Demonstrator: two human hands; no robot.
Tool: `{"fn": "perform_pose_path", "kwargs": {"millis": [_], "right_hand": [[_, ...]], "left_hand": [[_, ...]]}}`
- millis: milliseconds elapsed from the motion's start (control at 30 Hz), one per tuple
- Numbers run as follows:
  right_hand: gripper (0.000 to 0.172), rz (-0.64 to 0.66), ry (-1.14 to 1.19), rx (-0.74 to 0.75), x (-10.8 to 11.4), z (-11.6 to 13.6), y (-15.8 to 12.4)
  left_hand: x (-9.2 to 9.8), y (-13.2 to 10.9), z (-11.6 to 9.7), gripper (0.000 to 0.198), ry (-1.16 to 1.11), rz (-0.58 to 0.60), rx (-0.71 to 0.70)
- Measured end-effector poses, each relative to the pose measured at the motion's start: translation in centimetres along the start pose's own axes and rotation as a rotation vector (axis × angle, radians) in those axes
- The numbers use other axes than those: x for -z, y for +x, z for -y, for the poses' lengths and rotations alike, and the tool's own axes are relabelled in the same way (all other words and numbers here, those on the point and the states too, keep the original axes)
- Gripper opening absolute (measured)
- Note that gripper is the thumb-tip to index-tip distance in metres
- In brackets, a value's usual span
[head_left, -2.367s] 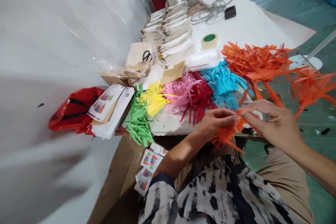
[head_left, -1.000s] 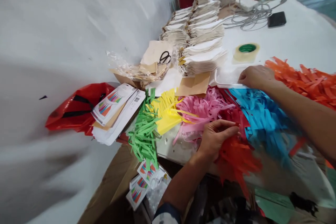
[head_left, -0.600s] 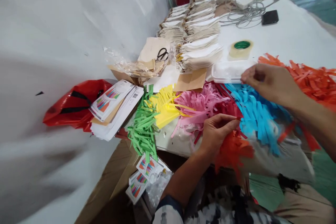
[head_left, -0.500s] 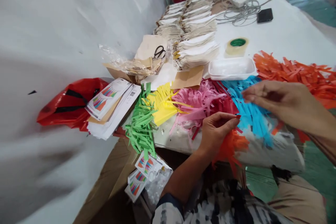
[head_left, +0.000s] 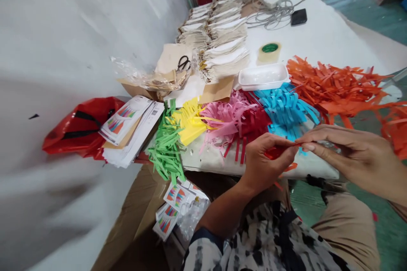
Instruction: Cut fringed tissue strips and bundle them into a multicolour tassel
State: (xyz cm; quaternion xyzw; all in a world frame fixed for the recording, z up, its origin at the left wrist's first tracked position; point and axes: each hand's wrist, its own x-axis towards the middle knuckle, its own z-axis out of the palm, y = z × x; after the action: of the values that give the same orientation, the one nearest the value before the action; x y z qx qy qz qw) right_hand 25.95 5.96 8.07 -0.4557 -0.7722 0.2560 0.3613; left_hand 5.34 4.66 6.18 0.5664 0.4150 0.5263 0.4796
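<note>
My left hand (head_left: 267, 163) is closed in a pinch on an orange-red tissue-paper fringe (head_left: 276, 152), which hangs partly hidden behind and below it. Thumb and fingers of my right hand (head_left: 356, 154) are pinched on the same fringe's reddish tip, meeting my left fingertips. Just beyond the hands lie blue fringe strips (head_left: 282, 108). Further left, dark red fringe (head_left: 254, 125), pink fringe (head_left: 229, 114), yellow fringe (head_left: 192, 125) and green fringe (head_left: 167, 146) lie along the table's near edge. A large heap of orange fringe (head_left: 337, 87) spreads to the right.
Behind the fringes stand a white plastic tray (head_left: 263, 77), a tape roll (head_left: 269, 53) and stacks of off-white bundles (head_left: 225, 48). Black-handled scissors (head_left: 183, 63), printed cards (head_left: 127, 123) and a red bag (head_left: 84, 125) are at the left. A phone-like black object (head_left: 299, 17) lies near cables (head_left: 273, 19).
My right hand has come down and left from over the blue fringe to meet my left hand at the orange-red fringe. The view has shifted, showing more of the right side.
</note>
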Motion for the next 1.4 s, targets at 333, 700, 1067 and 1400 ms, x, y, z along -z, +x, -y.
{"fn": "perform_pose_path", "kwargs": {"millis": [333,700,1067,1400], "right_hand": [[0.014,-0.066,-0.155,-0.014,0.1,-0.7,-2.3],[0.018,-0.033,0.117,-0.206,0.2,-1.8,-4.3],[0.023,-0.137,0.2,-0.383,2.2,-2.8,-9.6],[0.039,-0.05,0.221,-0.681,6.5,-5.3,-15.8]], "left_hand": [[-0.9,-0.6,1.1,0.042,-0.082,0.108,0.249],[-2.6,-0.6,2.1,0.04,-0.143,0.132,0.332],[-5.9,-1.1,2.5,0.036,0.119,0.553,0.19],[-9.9,-0.7,2.5,0.039,0.207,0.834,0.083]]}}
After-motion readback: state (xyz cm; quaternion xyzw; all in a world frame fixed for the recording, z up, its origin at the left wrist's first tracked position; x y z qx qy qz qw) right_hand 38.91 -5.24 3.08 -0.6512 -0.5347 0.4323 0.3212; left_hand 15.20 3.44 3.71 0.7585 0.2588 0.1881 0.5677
